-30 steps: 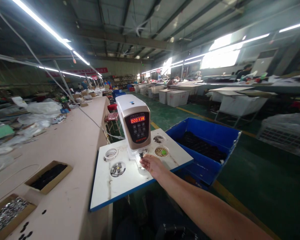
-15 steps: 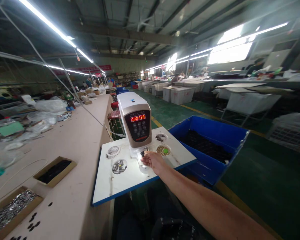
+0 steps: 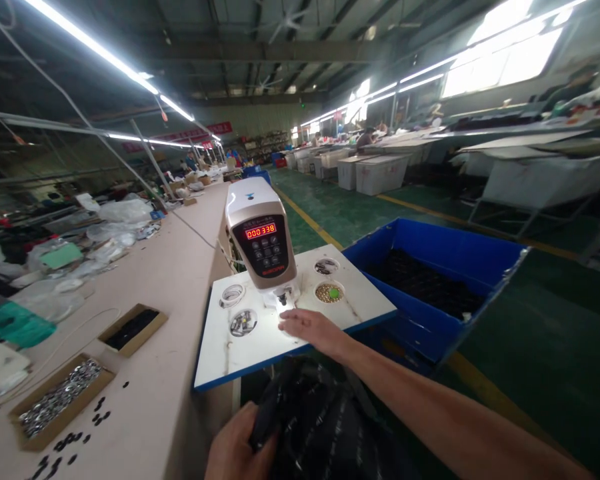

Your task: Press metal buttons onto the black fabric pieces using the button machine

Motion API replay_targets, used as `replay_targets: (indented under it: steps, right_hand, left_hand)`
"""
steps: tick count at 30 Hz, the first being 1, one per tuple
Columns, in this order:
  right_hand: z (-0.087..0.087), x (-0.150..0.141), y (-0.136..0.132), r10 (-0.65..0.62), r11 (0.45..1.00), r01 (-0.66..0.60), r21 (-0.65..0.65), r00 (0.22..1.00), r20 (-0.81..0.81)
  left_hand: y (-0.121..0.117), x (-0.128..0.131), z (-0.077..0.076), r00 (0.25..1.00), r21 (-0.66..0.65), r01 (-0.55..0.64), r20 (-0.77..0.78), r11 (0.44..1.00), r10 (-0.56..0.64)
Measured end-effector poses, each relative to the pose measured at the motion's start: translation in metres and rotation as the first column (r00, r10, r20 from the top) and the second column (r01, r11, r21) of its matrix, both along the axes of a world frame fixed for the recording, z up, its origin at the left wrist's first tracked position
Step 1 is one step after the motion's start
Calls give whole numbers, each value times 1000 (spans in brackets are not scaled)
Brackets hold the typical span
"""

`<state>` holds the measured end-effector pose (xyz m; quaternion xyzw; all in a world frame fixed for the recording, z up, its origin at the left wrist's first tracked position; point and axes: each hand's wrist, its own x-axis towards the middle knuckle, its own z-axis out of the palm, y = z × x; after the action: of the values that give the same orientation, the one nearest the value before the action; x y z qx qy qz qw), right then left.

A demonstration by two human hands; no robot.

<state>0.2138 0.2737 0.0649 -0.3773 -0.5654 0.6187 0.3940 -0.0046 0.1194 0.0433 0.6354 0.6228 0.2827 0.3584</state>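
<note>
A white snap-fastening press (image 3: 260, 233) with a red digital display stands on a small white work board (image 3: 215, 360). My right hand (image 3: 310, 328) is at the lit spot under the press head, just below its dark upper die (image 3: 282, 298). Its fingers are stretched out over the lower die area, and no part shows in them. Low in the view, my left hand (image 3: 240, 443) is closed on a black cloth piece (image 3: 325, 420) with white printed lettering, which hangs in folds in front of the board.
Round wells in the board hold silver parts (image 3: 243, 323), gold parts (image 3: 327, 293) and a roll of white tape (image 3: 231, 295). A blue bin (image 3: 415, 333) of black cloth stands at right. Boxes of metal rings (image 3: 63, 400) and black parts (image 3: 133, 330) sit on the long table (image 3: 180, 280).
My left hand has come into view with the black cloth. The right hand has dropped from the upper die and its fingers have straightened. The view has shifted slightly.
</note>
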Motion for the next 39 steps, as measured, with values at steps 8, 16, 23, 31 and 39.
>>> replay_targets:
  steps: [8,16,23,31,39]
  right_hand:
    - [-16,18,-58,-59,640,-390,662,834,548]
    - [-8,26,-26,128,955,-242,173,858,497]
    - [-22,24,22,54,975,-159,158,850,525]
    - [-27,15,79,-156,887,-222,405,681,715]
    - [-20,35,72,309,877,-473,83,688,657]
  left_hand:
    - [33,17,16,729,376,448,-679,811,-89]
    - [91,26,16,985,-129,149,-65,980,-158]
    - [149,32,8,973,-268,186,185,945,-139]
    - [188,36,5,983,-212,99,175,972,-62]
    - [175,40,5,984,-167,110,158,980,-84]
